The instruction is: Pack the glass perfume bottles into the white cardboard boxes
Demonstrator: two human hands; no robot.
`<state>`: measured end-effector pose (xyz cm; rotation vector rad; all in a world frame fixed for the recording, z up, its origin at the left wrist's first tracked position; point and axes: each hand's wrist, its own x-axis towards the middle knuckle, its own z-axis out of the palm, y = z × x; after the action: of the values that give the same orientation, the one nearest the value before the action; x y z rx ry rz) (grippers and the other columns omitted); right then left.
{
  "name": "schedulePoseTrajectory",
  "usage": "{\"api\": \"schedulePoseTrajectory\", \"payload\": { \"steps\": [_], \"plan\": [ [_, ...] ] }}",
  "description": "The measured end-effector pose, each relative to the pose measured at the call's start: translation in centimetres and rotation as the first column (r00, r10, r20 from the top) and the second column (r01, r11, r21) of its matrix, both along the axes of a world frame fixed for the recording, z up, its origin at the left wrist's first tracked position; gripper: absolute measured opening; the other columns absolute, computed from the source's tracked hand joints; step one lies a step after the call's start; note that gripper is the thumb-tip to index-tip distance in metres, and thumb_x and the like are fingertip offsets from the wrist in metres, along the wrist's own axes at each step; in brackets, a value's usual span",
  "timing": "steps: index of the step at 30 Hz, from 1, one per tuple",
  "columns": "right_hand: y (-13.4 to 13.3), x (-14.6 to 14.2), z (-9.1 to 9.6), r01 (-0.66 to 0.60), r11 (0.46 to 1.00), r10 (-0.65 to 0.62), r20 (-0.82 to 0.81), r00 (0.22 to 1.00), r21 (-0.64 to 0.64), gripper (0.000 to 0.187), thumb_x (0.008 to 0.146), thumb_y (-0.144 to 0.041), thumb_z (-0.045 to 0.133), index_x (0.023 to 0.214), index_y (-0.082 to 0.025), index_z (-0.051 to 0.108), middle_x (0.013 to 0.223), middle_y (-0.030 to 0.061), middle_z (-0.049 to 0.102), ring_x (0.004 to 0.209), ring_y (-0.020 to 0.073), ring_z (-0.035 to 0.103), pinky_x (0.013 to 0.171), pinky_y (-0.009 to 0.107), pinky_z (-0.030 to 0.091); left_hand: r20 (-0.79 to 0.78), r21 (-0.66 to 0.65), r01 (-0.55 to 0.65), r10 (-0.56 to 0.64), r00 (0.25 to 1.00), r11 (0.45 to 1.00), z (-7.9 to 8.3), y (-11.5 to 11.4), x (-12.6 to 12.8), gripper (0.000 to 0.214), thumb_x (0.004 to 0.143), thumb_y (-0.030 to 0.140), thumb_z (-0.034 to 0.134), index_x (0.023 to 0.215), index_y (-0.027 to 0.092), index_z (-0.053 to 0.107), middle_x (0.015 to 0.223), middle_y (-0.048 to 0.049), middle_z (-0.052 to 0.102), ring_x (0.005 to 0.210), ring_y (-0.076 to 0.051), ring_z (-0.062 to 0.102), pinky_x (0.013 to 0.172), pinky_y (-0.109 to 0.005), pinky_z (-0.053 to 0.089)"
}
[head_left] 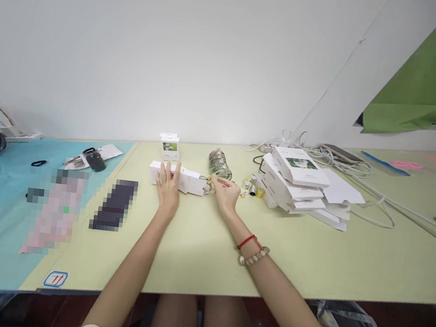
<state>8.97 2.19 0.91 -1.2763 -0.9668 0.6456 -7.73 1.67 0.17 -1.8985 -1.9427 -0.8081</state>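
Observation:
A long white cardboard box lies on the table with its right end flaps open. My left hand rests across its left half, fingers spread over the top and holding it down. Close to the open end, the fingertips of my right hand are pinched together on a small gold-coloured piece. A thin dark line, perhaps cord, runs between this piece and the box; its details are too small to tell. Just behind the right hand lies a plastic-wrapped bundle of greenish cord.
Small gold and silver pieces lie right of my right hand, beside a stack of flattened white boxes. A small upright box stands by the wall. Cables, a black jar and a dark blurred rectangle lie farther out.

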Motion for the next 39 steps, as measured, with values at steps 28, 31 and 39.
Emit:
{"api": "schedulePoseTrajectory", "payload": {
  "steps": [28,31,39],
  "plan": [
    [-0.9,0.2,0.5,-0.179,0.979,0.095,0.563,0.821,0.096,0.026,0.081,-0.041,0.047,0.091,-0.021,0.061,0.083,0.0005,0.055,0.060,0.0100,0.054,0.063,0.023,0.040,0.360,-0.093,0.628,-0.562,0.745,0.773,-1.4,-0.4,3.6,0.040,0.089,0.037,0.035,0.125,0.019,0.036,0.121,-0.0091,0.054,0.112,-0.019,0.049,0.093,-0.035,0.036],
    [-0.8,0.1,0.4,-0.195,0.976,0.112,0.551,0.827,0.094,0.026,0.081,-0.041,0.047,0.090,-0.021,0.060,0.083,0.0006,0.054,0.060,0.0102,0.054,0.062,0.023,0.040,0.379,-0.089,0.639,-0.568,0.731,0.764,-1.5,-0.4,3.7,0.041,0.089,0.036,0.034,0.126,0.020,0.035,0.121,-0.0093,0.054,0.112,-0.019,0.049,0.093,-0.036,0.037],
    [-0.9,0.0,0.5,-0.150,0.986,0.089,0.525,0.846,0.075,0.032,0.081,-0.045,0.046,0.094,-0.020,0.060,0.084,0.0017,0.054,0.063,0.0118,0.053,0.064,0.024,0.040,0.447,-0.067,0.657,-0.566,0.693,0.751,-1.4,-0.4,4.1,0.042,0.089,0.036,0.035,0.127,0.020,0.034,0.127,-0.0086,0.049,0.117,-0.020,0.045,0.096,-0.037,0.036]
  ]
}}
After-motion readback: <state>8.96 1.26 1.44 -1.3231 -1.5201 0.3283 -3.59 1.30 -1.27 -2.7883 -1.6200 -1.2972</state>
